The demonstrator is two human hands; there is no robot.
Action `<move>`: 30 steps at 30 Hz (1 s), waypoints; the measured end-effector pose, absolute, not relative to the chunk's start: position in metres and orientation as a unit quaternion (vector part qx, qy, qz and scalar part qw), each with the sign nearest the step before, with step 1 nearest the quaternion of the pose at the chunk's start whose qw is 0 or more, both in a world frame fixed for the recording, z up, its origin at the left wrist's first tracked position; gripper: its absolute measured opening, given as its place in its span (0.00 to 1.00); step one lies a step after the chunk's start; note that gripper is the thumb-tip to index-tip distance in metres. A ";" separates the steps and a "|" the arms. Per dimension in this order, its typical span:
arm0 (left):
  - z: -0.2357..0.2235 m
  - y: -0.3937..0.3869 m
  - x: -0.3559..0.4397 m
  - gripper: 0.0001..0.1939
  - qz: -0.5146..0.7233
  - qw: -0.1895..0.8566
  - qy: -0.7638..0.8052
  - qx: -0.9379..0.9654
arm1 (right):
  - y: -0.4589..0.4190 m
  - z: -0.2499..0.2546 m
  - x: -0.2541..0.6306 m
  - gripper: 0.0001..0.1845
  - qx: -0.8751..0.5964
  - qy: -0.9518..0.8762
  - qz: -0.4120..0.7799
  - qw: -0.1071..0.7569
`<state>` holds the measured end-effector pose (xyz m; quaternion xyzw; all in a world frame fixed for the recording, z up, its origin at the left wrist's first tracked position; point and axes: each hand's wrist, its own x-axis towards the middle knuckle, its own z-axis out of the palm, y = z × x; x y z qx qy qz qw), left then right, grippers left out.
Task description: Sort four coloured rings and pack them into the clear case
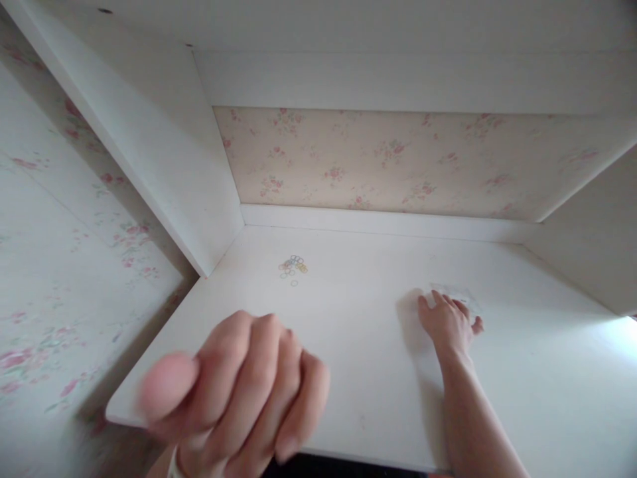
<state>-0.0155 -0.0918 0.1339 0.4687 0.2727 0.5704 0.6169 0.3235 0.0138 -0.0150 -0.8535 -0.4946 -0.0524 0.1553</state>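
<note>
My left hand [249, 392] is raised close to the camera, slightly blurred. Its fingers are curled in and the thumb stands out to the left. No object shows in it, and a pale band [175, 463] is at the wrist. Further off to the right, my right hand [450, 320] rests on or just over a clear, flat, see-through item [462, 293], perhaps a small plastic bag. Those fingers are stretched and somewhat apart, partly covering it. A loose cluster of small coloured rings [293, 264], like tiny rubber bands, lies left of centre, away from both hands.
The white desktop [348, 372] has a rounded front left corner. White side panels [164, 133] and an overhead shelf [398, 40] enclose it. Behind is flowered wallpaper [348, 159], with a low ledge [388, 220] along the back. Something dark lies below the front edge.
</note>
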 end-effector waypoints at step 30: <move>0.001 0.000 0.031 0.22 0.325 0.607 0.454 0.565 | -0.005 -0.008 0.208 0.16 -0.530 -0.801 0.217 0.176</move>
